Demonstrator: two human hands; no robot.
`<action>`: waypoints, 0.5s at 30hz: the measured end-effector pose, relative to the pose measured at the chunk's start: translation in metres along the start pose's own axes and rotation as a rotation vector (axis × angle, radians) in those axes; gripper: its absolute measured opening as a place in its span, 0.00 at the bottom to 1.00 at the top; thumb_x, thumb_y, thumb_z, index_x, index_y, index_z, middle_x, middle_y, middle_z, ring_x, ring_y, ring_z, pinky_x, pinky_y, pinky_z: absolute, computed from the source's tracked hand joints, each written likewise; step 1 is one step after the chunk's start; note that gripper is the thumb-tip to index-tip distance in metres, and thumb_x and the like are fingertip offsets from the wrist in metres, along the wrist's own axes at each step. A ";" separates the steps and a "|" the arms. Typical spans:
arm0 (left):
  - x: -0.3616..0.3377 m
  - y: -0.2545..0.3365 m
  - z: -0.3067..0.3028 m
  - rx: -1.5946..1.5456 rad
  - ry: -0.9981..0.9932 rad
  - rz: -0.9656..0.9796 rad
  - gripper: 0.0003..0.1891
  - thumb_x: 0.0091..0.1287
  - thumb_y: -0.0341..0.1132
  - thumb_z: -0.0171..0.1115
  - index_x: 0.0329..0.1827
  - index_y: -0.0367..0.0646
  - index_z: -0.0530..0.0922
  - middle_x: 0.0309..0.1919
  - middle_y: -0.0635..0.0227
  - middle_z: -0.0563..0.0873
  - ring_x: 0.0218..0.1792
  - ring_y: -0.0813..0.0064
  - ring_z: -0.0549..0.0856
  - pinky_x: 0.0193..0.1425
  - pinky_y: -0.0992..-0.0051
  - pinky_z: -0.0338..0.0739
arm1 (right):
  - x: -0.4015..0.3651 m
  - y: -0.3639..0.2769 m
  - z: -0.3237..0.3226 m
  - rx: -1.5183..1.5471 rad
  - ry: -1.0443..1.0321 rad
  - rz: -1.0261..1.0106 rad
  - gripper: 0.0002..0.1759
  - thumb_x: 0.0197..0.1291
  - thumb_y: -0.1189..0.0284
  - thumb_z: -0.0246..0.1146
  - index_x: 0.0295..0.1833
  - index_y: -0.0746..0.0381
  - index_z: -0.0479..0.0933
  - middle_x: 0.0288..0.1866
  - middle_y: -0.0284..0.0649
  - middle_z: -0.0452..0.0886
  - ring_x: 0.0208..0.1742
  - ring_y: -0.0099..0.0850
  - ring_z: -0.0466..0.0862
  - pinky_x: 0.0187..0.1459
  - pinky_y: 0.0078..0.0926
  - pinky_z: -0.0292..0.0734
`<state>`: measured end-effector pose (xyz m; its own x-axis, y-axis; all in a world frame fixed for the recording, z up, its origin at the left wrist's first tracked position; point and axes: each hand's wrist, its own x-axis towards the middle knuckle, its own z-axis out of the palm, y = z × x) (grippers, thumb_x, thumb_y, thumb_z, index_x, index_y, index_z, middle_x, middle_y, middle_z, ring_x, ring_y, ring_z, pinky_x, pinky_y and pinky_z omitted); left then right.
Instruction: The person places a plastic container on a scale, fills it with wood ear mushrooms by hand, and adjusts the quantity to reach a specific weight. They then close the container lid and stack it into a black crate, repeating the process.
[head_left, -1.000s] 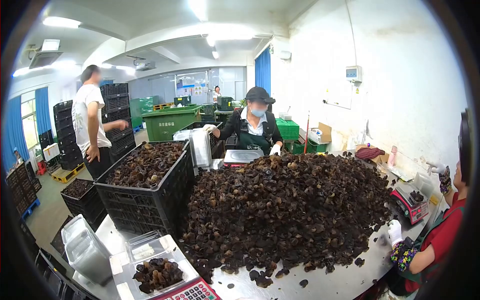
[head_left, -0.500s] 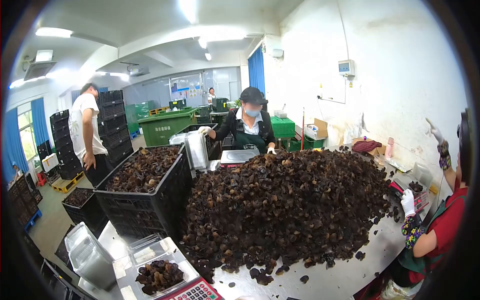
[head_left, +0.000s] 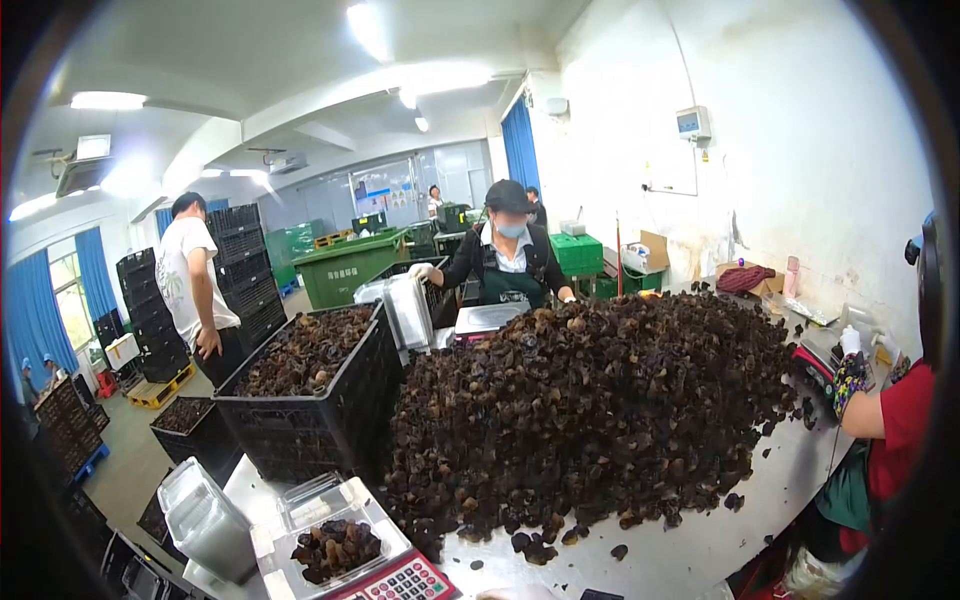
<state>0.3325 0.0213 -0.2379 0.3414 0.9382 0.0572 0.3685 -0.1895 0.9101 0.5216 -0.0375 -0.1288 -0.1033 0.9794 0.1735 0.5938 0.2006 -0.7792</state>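
Observation:
Neither of my hands can be made out; only a pale sliver shows at the bottom edge, too little to identify. Before me lies a big heap of dark wood ear mushrooms [head_left: 600, 400] on a metal table [head_left: 690, 545]. At the lower left, a clear plastic box with its lid open stands on a scale [head_left: 415, 580] with a red keypad. A portion of wood ear mushrooms [head_left: 336, 550] fills part of the box. Stacked clear plastic boxes [head_left: 205, 520] are to the left of the scale.
A black crate [head_left: 300, 415] of mushrooms stands left of the heap. Across the table, a masked co-worker [head_left: 510, 250] is by another scale [head_left: 490, 318]. At right, a co-worker's gloved hand [head_left: 850, 341] is near a red scale [head_left: 818, 368]. Another person [head_left: 195, 285] stands left.
The view has shifted, so the table and heap appear slightly farther right. The right-hand co-worker has lowered a raised arm toward the scale. The mushrooms in the box look unchanged.

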 end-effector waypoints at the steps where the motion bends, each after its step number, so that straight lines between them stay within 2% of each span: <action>1: -0.001 -0.002 0.001 -0.005 0.006 0.002 0.17 0.67 0.23 0.65 0.58 0.41 0.75 0.39 0.67 0.78 0.40 0.75 0.78 0.46 0.74 0.76 | 0.000 0.013 0.008 0.019 -0.030 -0.046 0.16 0.62 0.70 0.62 0.55 0.54 0.84 0.53 0.50 0.84 0.61 0.51 0.78 0.62 0.45 0.73; 4: -0.005 -0.010 0.004 -0.024 0.024 0.017 0.17 0.67 0.23 0.65 0.57 0.41 0.75 0.38 0.67 0.78 0.39 0.75 0.78 0.45 0.74 0.76 | -0.002 0.016 0.016 -0.121 0.024 -0.138 0.16 0.62 0.70 0.63 0.55 0.55 0.84 0.52 0.48 0.85 0.58 0.49 0.80 0.59 0.45 0.75; 5: -0.006 -0.015 0.006 -0.035 0.031 0.025 0.17 0.67 0.22 0.65 0.57 0.41 0.75 0.38 0.68 0.78 0.39 0.76 0.78 0.44 0.74 0.76 | -0.005 0.010 0.011 -0.097 -0.105 0.001 0.16 0.64 0.69 0.64 0.57 0.55 0.84 0.52 0.47 0.86 0.55 0.47 0.82 0.57 0.41 0.77; 8: -0.014 -0.043 0.015 -0.062 0.063 0.080 0.16 0.67 0.22 0.65 0.57 0.41 0.76 0.37 0.68 0.78 0.38 0.76 0.78 0.44 0.75 0.76 | -0.002 0.014 0.015 -0.070 -0.081 -0.081 0.17 0.65 0.69 0.64 0.59 0.54 0.83 0.53 0.47 0.86 0.54 0.45 0.84 0.56 0.39 0.78; 9: -0.015 -0.021 0.012 -0.069 0.090 0.087 0.17 0.68 0.22 0.64 0.58 0.42 0.76 0.34 0.71 0.75 0.35 0.78 0.75 0.41 0.77 0.74 | -0.005 0.007 0.011 -0.112 -0.086 -0.026 0.17 0.66 0.66 0.64 0.58 0.54 0.84 0.51 0.45 0.87 0.52 0.43 0.85 0.55 0.36 0.79; 10: -0.019 0.001 0.001 -0.070 0.041 0.072 0.20 0.69 0.23 0.63 0.63 0.44 0.74 0.33 0.72 0.74 0.34 0.79 0.74 0.40 0.78 0.74 | -0.008 -0.003 0.001 -0.152 -0.091 0.032 0.17 0.67 0.63 0.64 0.58 0.54 0.84 0.50 0.43 0.88 0.50 0.40 0.86 0.53 0.34 0.80; 12: -0.026 0.015 -0.004 -0.206 0.012 0.093 0.24 0.69 0.23 0.62 0.69 0.45 0.72 0.34 0.72 0.75 0.34 0.80 0.75 0.41 0.79 0.75 | -0.013 -0.022 -0.020 -0.229 -0.102 0.148 0.18 0.69 0.57 0.65 0.57 0.54 0.85 0.47 0.40 0.90 0.46 0.36 0.89 0.49 0.28 0.82; 14: -0.026 0.028 -0.011 -0.225 0.017 0.277 0.26 0.71 0.23 0.61 0.72 0.46 0.70 0.37 0.72 0.78 0.35 0.81 0.77 0.43 0.79 0.76 | -0.031 -0.031 -0.041 -0.069 0.143 0.139 0.16 0.65 0.57 0.66 0.54 0.51 0.87 0.44 0.42 0.88 0.44 0.43 0.88 0.46 0.32 0.84; 15: -0.028 0.027 -0.015 -0.205 0.009 0.305 0.26 0.72 0.24 0.60 0.73 0.45 0.69 0.40 0.70 0.80 0.37 0.81 0.78 0.44 0.78 0.77 | -0.046 -0.031 -0.055 -0.158 0.172 0.216 0.16 0.65 0.58 0.65 0.53 0.53 0.86 0.44 0.42 0.88 0.45 0.42 0.88 0.48 0.33 0.83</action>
<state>0.3203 -0.0063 -0.2086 0.4011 0.8501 0.3413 0.0699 -0.3999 0.9139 0.5517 -0.0905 -0.0792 0.1672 0.9781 0.1237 0.7055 -0.0311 -0.7080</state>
